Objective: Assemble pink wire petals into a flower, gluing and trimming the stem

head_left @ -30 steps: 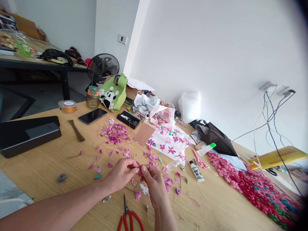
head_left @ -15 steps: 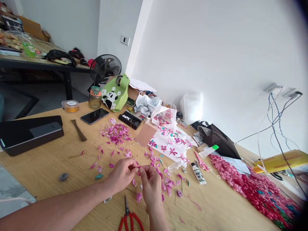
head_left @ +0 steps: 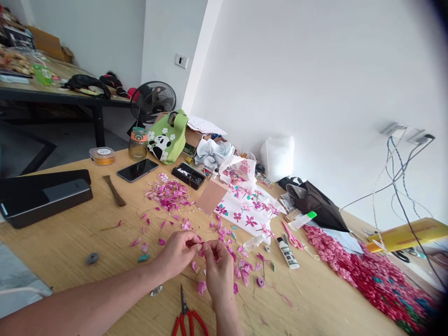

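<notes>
My left hand [head_left: 180, 249] is closed in a pinch, its fingertips meeting those of my right hand [head_left: 219, 266], which also pinches. Between them shows a bit of a small pink petal [head_left: 201, 243], mostly hidden by the fingers. Loose pink petals [head_left: 243, 270] lie around and beyond both hands. A larger heap of petals [head_left: 170, 193] is farther back on the wooden table [head_left: 129, 242]. Pliers with red handles [head_left: 187, 312] lie just in front of my hands, jaws pointing away from me. Right of my right hand is a small purple spool [head_left: 260, 282].
White cloth with pink flowers [head_left: 245, 212] lies behind the petals. To the right are a glue tube [head_left: 288, 253], pink scissors [head_left: 293, 234] and a mass of pink and red flowers [head_left: 364, 275]. A phone [head_left: 137, 170] and a black case [head_left: 49, 198] are at left.
My hands keep the same pinch at nearly the same spot. The view has shifted very slightly; nothing on the table has visibly moved.
</notes>
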A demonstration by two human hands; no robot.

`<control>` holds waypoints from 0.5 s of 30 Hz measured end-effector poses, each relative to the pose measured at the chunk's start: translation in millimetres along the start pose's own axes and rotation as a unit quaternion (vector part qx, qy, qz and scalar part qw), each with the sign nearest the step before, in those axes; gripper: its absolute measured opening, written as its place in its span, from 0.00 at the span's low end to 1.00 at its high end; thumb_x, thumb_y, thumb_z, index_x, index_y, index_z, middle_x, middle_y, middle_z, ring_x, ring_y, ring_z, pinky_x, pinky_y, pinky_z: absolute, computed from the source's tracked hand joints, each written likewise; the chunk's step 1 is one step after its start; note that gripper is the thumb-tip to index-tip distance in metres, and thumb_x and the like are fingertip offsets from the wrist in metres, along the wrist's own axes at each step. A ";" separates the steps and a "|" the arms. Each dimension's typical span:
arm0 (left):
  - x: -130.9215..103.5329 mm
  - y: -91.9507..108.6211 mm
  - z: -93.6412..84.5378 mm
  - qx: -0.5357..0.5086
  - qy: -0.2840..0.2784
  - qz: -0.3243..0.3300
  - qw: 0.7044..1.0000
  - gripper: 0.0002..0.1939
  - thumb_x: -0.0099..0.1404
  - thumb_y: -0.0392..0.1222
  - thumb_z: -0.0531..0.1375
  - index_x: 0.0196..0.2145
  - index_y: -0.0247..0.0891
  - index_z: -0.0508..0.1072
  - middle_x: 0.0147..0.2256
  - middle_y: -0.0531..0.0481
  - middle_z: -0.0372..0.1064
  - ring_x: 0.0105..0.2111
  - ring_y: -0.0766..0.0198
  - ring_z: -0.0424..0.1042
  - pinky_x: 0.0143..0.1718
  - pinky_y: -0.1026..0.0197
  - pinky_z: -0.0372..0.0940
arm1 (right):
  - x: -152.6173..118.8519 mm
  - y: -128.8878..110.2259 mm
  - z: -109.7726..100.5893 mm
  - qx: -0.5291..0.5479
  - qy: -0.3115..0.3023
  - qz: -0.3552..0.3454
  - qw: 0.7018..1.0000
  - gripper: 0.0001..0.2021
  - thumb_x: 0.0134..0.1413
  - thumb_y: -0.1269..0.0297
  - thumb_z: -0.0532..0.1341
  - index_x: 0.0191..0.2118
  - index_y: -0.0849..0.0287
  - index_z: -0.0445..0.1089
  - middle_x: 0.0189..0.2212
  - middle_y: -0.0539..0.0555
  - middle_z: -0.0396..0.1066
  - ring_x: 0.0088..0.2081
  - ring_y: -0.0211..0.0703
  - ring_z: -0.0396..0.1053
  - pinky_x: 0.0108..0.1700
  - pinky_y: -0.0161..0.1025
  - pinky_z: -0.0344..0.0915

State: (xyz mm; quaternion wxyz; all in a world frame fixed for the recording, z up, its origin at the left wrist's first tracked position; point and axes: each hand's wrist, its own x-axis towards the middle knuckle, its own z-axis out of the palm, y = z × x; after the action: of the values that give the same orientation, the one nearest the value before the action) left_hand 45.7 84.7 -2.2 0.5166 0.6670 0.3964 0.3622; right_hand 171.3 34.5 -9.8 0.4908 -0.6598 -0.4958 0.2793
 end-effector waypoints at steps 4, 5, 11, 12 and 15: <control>2.7 -4.1 1.0 -0.067 -0.028 -0.020 0.997 0.13 0.60 0.46 0.55 0.26 0.34 0.72 0.24 0.50 0.70 0.28 0.61 0.69 0.31 0.62 0.62 | 4.6 4.0 -5.9 0.089 -0.025 0.034 0.995 0.16 0.52 0.50 0.60 0.26 0.59 0.65 0.22 0.49 0.62 0.26 0.38 0.57 0.28 0.35 0.54; 3.4 -4.6 1.1 -0.075 -0.026 -0.025 0.997 0.14 0.60 0.47 0.55 0.26 0.34 0.72 0.24 0.51 0.69 0.28 0.61 0.68 0.31 0.62 0.61 | 5.6 4.8 -7.2 0.115 -0.028 0.044 0.992 0.17 0.51 0.50 0.61 0.26 0.59 0.65 0.21 0.48 0.60 0.25 0.37 0.56 0.28 0.35 0.53; 6.2 -5.9 1.8 -0.138 -0.045 -0.037 0.989 0.11 0.57 0.44 0.57 0.31 0.34 0.74 0.29 0.48 0.74 0.35 0.58 0.71 0.39 0.58 0.65 | 6.4 7.4 -8.5 0.221 -0.040 0.081 0.971 0.18 0.47 0.48 0.64 0.25 0.60 0.66 0.21 0.48 0.61 0.25 0.36 0.56 0.29 0.34 0.54; 6.3 -6.4 1.9 -0.143 -0.050 -0.036 0.988 0.10 0.56 0.43 0.57 0.31 0.34 0.74 0.30 0.47 0.74 0.36 0.57 0.72 0.39 0.57 0.65 | 6.4 8.3 -8.3 0.229 -0.040 0.085 0.969 0.17 0.47 0.49 0.64 0.25 0.60 0.66 0.21 0.47 0.61 0.25 0.36 0.56 0.29 0.34 0.53; 6.3 -8.3 1.9 -0.151 -0.054 -0.032 0.987 0.11 0.56 0.40 0.57 0.35 0.34 0.73 0.30 0.46 0.75 0.37 0.56 0.73 0.39 0.56 0.66 | 7.1 11.8 -8.3 0.242 -0.039 0.092 0.965 0.16 0.47 0.51 0.65 0.25 0.60 0.66 0.21 0.47 0.60 0.25 0.36 0.55 0.29 0.34 0.53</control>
State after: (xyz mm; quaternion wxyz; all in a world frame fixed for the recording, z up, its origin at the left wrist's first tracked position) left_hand 48.8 90.8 -10.2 0.6431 0.5872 0.3300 0.3644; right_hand 185.4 37.7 -16.9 0.5884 -0.5526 -0.3697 0.4601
